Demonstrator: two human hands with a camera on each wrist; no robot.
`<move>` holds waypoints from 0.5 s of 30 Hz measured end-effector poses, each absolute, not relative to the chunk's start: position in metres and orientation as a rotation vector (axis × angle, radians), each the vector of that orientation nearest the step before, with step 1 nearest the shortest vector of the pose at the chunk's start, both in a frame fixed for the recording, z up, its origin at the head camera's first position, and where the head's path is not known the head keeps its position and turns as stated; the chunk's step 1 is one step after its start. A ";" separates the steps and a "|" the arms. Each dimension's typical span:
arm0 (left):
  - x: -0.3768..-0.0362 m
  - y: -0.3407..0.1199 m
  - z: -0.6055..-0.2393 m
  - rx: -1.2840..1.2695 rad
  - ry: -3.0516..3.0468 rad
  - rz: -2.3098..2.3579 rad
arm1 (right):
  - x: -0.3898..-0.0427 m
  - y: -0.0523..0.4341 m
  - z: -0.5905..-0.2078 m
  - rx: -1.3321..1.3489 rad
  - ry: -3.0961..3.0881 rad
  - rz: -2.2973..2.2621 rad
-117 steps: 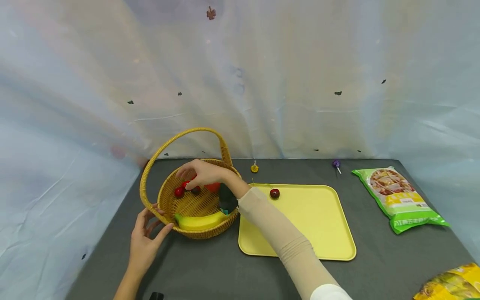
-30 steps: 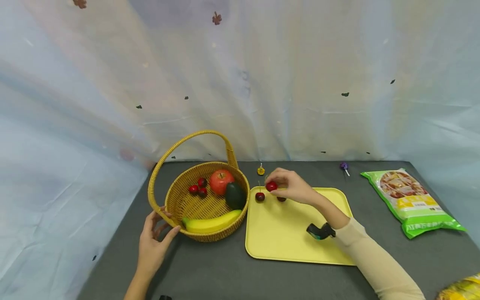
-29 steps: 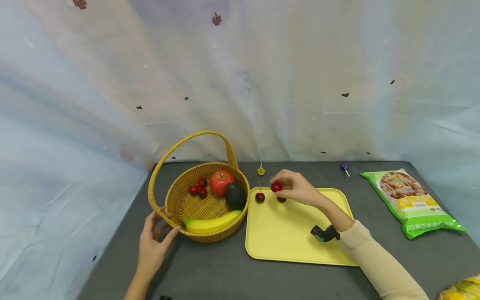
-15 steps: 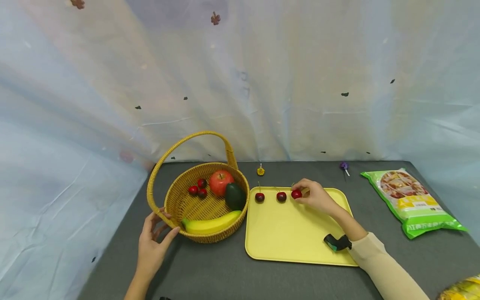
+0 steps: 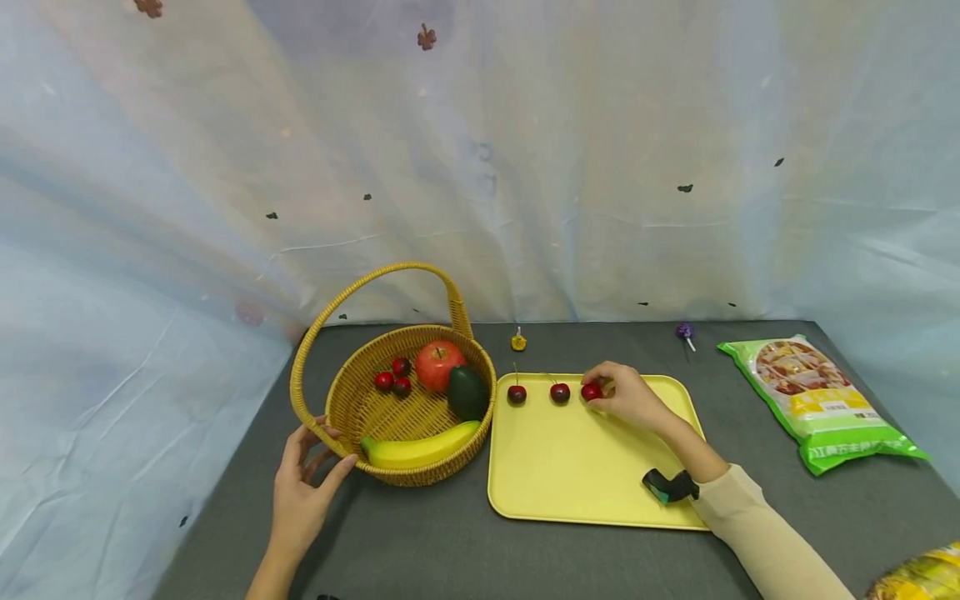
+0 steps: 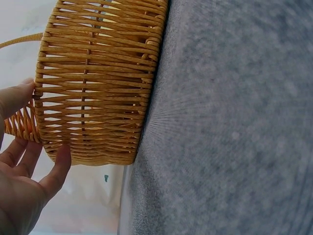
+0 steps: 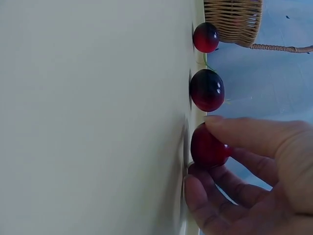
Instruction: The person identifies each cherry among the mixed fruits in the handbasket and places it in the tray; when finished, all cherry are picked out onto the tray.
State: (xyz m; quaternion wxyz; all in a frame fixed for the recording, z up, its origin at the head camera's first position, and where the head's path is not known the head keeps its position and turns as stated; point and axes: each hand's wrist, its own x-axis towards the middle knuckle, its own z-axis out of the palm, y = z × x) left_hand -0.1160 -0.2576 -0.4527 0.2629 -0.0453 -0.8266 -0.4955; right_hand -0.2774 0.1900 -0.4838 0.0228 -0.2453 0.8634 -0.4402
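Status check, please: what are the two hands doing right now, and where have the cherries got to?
Right hand pinches third cherry, set down on yellow tray. Left hand steadies basket wall. Two cherries in the row, three more in the basket. Nothing in the way.

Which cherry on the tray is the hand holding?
The right hand pinches the cherry farthest from the basket; the other two cherries on the tray lie untouched.

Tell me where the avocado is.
In the head view, the avocado lies inside the basket at its right side, between the apple and the banana.
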 end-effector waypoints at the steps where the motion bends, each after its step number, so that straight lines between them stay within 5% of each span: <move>1: -0.116 -0.257 -0.452 -0.119 -2.236 -1.338 | -0.277 0.190 -0.484 -0.757 2.674 -1.362; 15: -0.127 -0.275 -0.481 -0.134 -2.219 -1.365 | -0.271 0.186 -0.472 -0.741 2.822 -1.164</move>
